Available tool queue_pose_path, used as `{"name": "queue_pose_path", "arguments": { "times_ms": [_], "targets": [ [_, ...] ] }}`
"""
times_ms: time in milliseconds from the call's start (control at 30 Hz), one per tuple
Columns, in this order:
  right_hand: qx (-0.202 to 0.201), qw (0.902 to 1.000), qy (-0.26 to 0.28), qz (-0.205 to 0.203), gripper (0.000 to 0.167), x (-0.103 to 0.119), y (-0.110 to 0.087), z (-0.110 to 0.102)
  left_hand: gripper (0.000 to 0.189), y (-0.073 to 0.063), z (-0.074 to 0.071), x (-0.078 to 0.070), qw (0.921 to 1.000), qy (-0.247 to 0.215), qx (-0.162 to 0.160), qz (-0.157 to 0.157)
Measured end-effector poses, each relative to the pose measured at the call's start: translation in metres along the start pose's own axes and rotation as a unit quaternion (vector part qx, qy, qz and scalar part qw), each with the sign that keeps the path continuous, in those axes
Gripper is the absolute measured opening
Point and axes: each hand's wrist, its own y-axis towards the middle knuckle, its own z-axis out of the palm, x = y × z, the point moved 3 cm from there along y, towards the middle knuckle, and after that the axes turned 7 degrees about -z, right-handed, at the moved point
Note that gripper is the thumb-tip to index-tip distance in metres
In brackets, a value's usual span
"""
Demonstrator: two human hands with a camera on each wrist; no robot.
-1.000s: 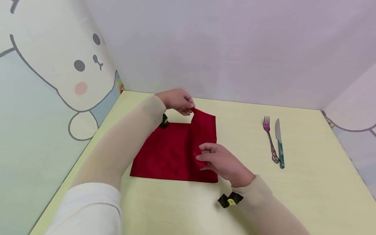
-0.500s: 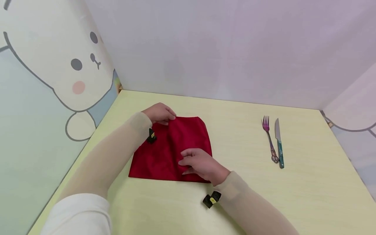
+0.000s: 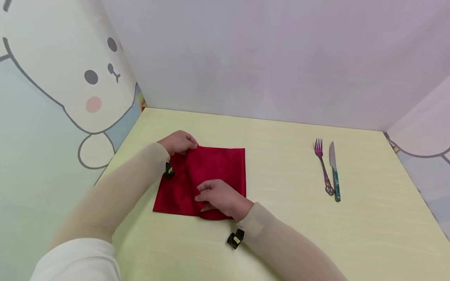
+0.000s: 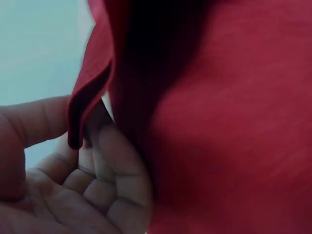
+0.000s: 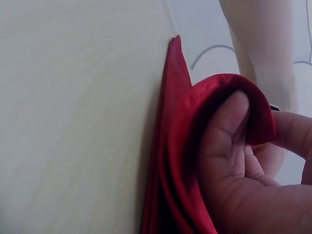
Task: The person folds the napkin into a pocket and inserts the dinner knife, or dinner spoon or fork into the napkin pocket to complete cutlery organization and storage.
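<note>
A red satin-like cloth napkin (image 3: pixel 221 164) lies on the table, its right part lifted and folded over toward the left. At the far side, my left hand (image 3: pixel 178 142) pinches one corner of the flap between thumb and fingers; the left wrist view shows that doubled corner of the napkin (image 4: pixel 92 83) hanging past the thumb. Nearer me, my right hand (image 3: pixel 219 198) pinches the flap's other corner. In the right wrist view the napkin (image 5: pixel 178 107) curls over the fingers, while its lower layers stay flat along the tabletop.
To the right on the pale yellow table (image 3: pixel 281 175) lie a purplish fork (image 3: pixel 323 168) and a knife (image 3: pixel 335 171) with a teal handle, side by side. A pale curtain-like backdrop (image 3: pixel 253 58) rises behind the far edge, with a cartoon-printed sheet (image 3: pixel 45 128) at the left.
Both hands have moved left and carried the napkin's right edge with them, so the flap now covers more of the napkin. The left hand has also come nearer and lower.
</note>
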Motion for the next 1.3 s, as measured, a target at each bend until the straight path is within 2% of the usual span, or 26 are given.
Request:
{"name": "queue_pose_path", "arguments": {
  "times_ms": [100,200,433,733,867,1033,1300],
  "targets": [
    [0.002,1.0,-0.004,0.004,0.028,-0.003,0.0,0.001,0.026,0.005,0.007,0.008,1.0,-0.002,0.004,-0.007],
    [0.0,0.9999,-0.016,0.004,0.026,-0.004,-0.001,-0.002,0.025,0.007,0.012,0.009,0.9999,-0.008,0.005,-0.006],
    [-0.014,0.9985,-0.054,0.0,0.023,-0.009,-0.009,-0.017,0.024,0.006,0.021,0.001,0.9999,-0.005,0.012,0.001],
    [-0.017,0.9984,-0.054,-0.002,0.02,-0.012,-0.013,-0.025,0.024,0.009,0.03,-0.005,0.9997,-0.017,0.012,0.011],
    [-0.022,0.9965,-0.08,0.001,0.021,-0.011,-0.019,-0.033,0.024,0.006,0.036,-0.014,0.9993,-0.023,0.018,0.021],
    [-0.034,0.9916,-0.125,0.006,0.024,-0.011,-0.03,-0.05,0.023,0.01,0.047,-0.026,0.9988,-0.027,0.023,0.033],
    [-0.088,0.9813,-0.172,0.005,0.019,-0.007,-0.055,-0.094,0.023,0.014,0.075,-0.055,0.9936,-0.065,0.056,0.074]
  ]
}}
